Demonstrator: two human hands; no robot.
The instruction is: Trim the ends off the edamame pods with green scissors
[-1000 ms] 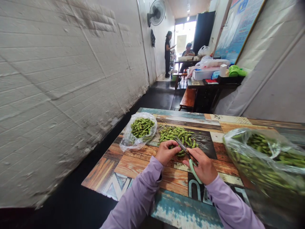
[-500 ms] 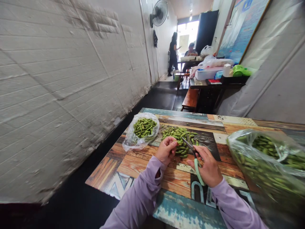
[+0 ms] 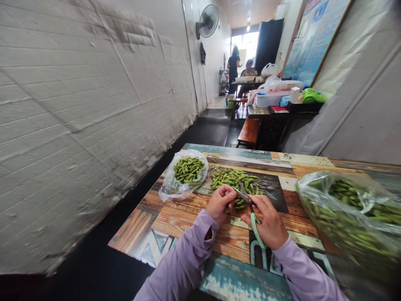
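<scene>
My right hand (image 3: 268, 221) grips a pair of scissors (image 3: 256, 230) with pale green handles. The dark blades are parted and point up and left, their tips close to the fingers of my left hand (image 3: 221, 203). Those fingers are pinched together on an edamame pod, mostly hidden, with only a bit showing at the fingertips. Just beyond both hands, a loose pile of green edamame pods (image 3: 230, 177) lies on the table, small trimmings scattered at its left edge.
An open clear plastic bag (image 3: 167, 184) of pods stands at the table's left. A larger clear bag (image 3: 308, 200) full of pods sits at the right. The patterned wooden table (image 3: 184, 217) carries everything. Beyond are a bench (image 3: 249, 130), a loaded table and two people near the doorway.
My hands have come closer together, and the scissor blades have moved left to my left fingertips. In the background, the standing person has shifted slightly. The view has moved a little.
</scene>
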